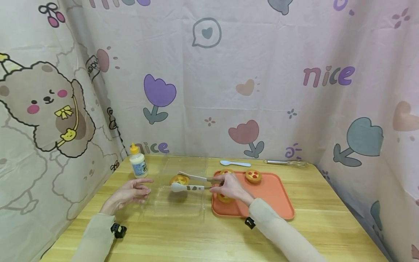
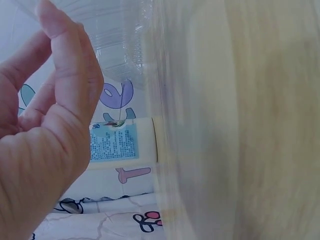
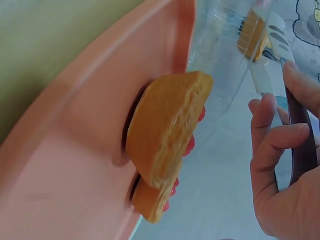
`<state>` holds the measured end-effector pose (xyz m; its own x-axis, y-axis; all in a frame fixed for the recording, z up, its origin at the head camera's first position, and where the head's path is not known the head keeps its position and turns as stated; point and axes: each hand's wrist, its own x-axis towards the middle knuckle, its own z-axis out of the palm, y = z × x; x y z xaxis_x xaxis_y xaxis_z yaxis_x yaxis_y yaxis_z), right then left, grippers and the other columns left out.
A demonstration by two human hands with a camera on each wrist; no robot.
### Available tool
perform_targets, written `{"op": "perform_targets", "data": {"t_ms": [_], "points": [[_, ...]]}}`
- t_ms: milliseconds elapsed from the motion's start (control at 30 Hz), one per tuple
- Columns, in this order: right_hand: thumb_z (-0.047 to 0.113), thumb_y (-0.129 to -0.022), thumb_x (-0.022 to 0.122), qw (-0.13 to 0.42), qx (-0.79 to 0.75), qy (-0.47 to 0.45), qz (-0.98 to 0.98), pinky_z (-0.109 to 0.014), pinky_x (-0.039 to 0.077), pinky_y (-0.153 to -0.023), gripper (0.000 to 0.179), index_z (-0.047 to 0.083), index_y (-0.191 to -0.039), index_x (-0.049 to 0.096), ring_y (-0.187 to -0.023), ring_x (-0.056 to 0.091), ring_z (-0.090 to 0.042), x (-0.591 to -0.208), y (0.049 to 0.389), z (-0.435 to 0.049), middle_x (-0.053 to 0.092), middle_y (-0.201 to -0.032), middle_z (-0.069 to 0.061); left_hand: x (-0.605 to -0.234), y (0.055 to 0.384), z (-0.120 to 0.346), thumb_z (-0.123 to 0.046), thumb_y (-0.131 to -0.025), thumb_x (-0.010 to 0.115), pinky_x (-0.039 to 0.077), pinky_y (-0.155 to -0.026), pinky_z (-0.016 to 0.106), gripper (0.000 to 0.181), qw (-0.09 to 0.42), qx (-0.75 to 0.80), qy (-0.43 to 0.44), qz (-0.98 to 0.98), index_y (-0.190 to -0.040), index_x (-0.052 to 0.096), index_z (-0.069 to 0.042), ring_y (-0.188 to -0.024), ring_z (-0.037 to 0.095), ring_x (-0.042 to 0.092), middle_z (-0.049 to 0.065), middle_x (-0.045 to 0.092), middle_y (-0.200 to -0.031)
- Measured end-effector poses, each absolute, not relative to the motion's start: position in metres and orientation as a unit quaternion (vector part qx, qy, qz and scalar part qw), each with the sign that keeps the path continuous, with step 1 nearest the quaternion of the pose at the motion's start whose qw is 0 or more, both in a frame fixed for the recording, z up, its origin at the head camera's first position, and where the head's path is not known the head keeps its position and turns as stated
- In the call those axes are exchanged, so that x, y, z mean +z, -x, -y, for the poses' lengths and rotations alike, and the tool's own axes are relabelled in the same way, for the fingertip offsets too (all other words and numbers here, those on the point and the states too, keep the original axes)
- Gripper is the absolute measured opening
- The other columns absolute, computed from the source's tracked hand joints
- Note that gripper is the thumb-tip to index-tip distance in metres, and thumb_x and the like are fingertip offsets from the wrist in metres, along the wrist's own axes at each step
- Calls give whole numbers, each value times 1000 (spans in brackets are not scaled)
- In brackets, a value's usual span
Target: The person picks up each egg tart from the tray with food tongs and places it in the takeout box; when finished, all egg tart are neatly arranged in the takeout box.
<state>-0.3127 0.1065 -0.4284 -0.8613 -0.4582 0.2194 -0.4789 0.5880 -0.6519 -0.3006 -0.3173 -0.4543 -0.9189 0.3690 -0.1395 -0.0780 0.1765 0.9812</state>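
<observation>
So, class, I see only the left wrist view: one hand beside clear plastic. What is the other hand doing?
Observer: The right hand holds white tongs.
Operator: Is anything in the tongs?
Observer: Yes, a small tart, held over the clear plastic box.
Operator: Where are the other tarts?
Observer: On an orange tray right of the box; one sits near its far edge.

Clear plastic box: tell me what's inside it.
Inside the clear plastic box one tart shows, held between the tongs. Nothing else shows through its walls; glare blurs the near floor.
</observation>
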Motion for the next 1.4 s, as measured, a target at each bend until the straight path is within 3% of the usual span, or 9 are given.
{"op": "perform_targets", "data": {"t_ms": [167, 267, 400, 500, 700, 900, 1033, 1233, 1400], "points": [[29, -81, 81, 21, 349, -267, 898, -18, 30, -44, 38, 14, -116, 74, -49, 41, -1, -431, 315, -99, 58, -61, 8, -453, 300, 317, -10, -95, 63, 60, -73, 33, 64, 178, 634, -100, -746, -148, 30, 4, -86, 19, 65, 11, 66, -104], [30, -82, 81, 15, 353, -271, 896, -18, 32, -45, 40, 14, -117, 73, -51, 42, -2, -431, 314, -94, 62, -65, 3, -454, 300, 318, -9, -96, 62, 60, -72, 32, 63, 181, 635, -107, -743, -148, 29, 5, -86, 19, 65, 9, 67, -103], [27, -82, 80, 13, 368, -284, 885, -18, 38, -48, 40, 9, -117, 73, -53, 47, -2, -432, 313, -88, 74, -88, -9, -454, 300, 319, -8, -96, 61, 59, -71, 31, 63, 181, 635, -118, -742, -148, 28, 7, -85, 17, 66, 7, 68, -101], [28, -83, 80, 14, 370, -288, 883, -18, 42, -51, 40, 10, -117, 73, -55, 50, -2, -434, 314, -84, 75, -102, -10, -454, 300, 319, -8, -96, 61, 59, -71, 31, 62, 176, 634, -114, -744, -147, 29, 6, -84, 17, 66, 6, 68, -101], [34, -83, 78, 2, 374, -267, 888, -21, 45, -61, 39, 17, -118, 73, -59, 51, -5, -436, 316, -77, 74, -108, -5, -454, 301, 319, -10, -95, 63, 60, -72, 32, 63, 169, 631, -107, -750, -147, 31, 5, -84, 17, 66, 7, 67, -101], [36, -82, 79, -6, 377, -253, 891, -21, 45, -57, 40, 19, -118, 73, -57, 50, -5, -437, 317, -71, 74, -109, -1, -454, 301, 318, -11, -95, 63, 59, -71, 32, 63, 162, 629, -104, -753, -147, 31, 6, -83, 16, 66, 6, 67, -101], [36, -81, 80, 11, 360, -262, 896, -21, 48, -65, 40, 19, -117, 74, -59, 53, -3, -438, 320, -65, 75, -108, 0, -454, 301, 318, -12, -95, 63, 59, -70, 31, 63, 160, 626, -103, -756, -148, 31, 5, -83, 16, 65, 5, 67, -101], [37, -81, 80, 15, 346, -268, 899, -27, 55, -81, 44, 18, -119, 72, -88, 69, -11, -438, 322, -56, 74, -112, 0, -453, 300, 319, -10, -96, 62, 59, -70, 31, 62, 164, 629, -118, -751, -147, 30, 7, -83, 17, 66, 4, 68, -100], [39, -81, 80, 22, 329, -271, 904, -32, 56, -87, 44, 19, -119, 73, -106, 67, -16, -439, 326, -51, 73, -113, 2, -451, 300, 319, -10, -96, 62, 59, -72, 33, 63, 165, 626, -112, -754, -147, 29, 8, -84, 17, 66, 4, 68, -99]]}}
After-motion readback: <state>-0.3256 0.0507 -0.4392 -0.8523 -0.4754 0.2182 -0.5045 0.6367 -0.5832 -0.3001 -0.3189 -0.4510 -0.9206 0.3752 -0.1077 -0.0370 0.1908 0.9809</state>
